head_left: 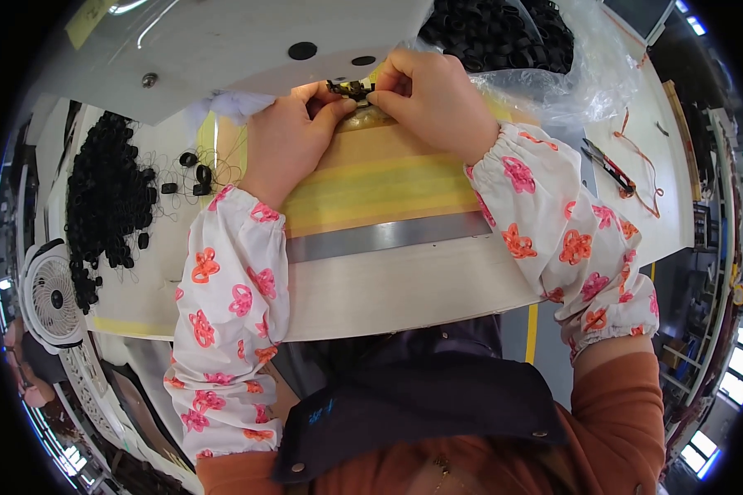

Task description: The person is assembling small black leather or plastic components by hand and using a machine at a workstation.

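Note:
My left hand (287, 140) and my right hand (437, 103) meet under the head of a white sewing machine (223, 54), at its lit needle area. Thumb and forefinger of each hand are pinched together at a small black band (363, 101), mostly hidden by the fingertips. Just above it shows the dark metal presser foot (347, 87). Both wrists lie over the machine bed, which is covered with yellow and tan tape (380, 186). Floral white sleeve covers run up both forearms.
To the left lies a heap of black loops (107, 190) with loose threads; a few separate loops (202, 177) sit closer. A plastic bag (582, 91) of black loops (504, 37) stands at the back right. Thread snips (609, 167) and orange cord (654, 194) lie right. A white fan (54, 295) is at left.

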`<state>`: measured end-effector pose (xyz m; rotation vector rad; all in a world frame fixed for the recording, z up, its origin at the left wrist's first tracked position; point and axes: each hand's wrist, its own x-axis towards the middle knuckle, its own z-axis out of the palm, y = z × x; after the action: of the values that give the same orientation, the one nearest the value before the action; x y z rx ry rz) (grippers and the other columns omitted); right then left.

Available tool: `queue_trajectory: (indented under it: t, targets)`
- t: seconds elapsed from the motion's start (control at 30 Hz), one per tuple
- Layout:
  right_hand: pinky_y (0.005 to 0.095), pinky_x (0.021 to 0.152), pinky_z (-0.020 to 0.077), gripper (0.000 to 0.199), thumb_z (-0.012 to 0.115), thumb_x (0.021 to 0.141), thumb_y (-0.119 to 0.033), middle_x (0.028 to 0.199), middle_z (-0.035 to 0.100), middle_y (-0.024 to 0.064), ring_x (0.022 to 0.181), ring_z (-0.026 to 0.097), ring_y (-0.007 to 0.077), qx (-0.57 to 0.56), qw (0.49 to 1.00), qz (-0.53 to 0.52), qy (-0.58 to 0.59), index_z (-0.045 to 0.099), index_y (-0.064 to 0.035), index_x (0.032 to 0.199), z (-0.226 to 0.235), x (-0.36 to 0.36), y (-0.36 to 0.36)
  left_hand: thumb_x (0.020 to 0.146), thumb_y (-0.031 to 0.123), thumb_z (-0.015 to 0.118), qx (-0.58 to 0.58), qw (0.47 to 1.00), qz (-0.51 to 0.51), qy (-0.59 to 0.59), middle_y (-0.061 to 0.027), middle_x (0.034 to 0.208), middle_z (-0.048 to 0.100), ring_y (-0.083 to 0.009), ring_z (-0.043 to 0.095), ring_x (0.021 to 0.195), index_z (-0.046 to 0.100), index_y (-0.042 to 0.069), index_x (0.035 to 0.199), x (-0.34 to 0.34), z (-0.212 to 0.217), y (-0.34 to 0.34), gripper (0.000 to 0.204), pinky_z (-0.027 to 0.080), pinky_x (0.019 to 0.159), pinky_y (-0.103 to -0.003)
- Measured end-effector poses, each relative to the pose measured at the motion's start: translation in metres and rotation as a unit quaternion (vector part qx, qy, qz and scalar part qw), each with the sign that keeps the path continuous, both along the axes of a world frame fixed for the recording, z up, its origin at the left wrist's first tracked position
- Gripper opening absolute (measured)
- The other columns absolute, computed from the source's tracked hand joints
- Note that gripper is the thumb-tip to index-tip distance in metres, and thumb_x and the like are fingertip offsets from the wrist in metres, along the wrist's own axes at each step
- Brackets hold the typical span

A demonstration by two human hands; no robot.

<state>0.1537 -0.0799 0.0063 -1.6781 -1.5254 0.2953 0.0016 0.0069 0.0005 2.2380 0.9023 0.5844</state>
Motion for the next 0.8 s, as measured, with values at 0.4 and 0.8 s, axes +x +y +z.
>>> queue_trajectory:
  t: [0.4, 0.8]
  targets:
    - [0.0267, 0.050, 0.0445, 0.015, 0.065, 0.069, -0.014, 0.061, 0.059, 0.0083, 0.053, 0.057, 0.0149, 0.051, 0.998, -0.007, 0.040, 0.058, 0.0000, 0.070, -0.006, -0.006, -0.009, 0.078, 0.016, 0.052, 0.216, 0.972, -0.090, 0.022, -0.0096, 0.059, 0.055, -0.0290, 0.052, 0.052, 0.058, 0.009, 0.092, -0.030, -0.005, -0.016, 0.016, 0.040, 0.050, -0.038]
    - [0.0248, 0.050, 0.0446, 0.017, 0.064, 0.072, -0.017, 0.063, 0.059, 0.0029, 0.054, 0.057, 0.0096, -0.199, 0.927, 0.111, 0.298, 0.056, -0.0025, 0.073, 0.013, -0.005, -0.012, 0.075, 0.010, 0.058, 0.095, 0.973, -0.202, -0.061, -0.0091, 0.056, 0.053, -0.0225, 0.052, 0.051, 0.063, 0.006, 0.086, -0.034, 0.015, -0.034, 0.013, 0.040, 0.049, -0.032]
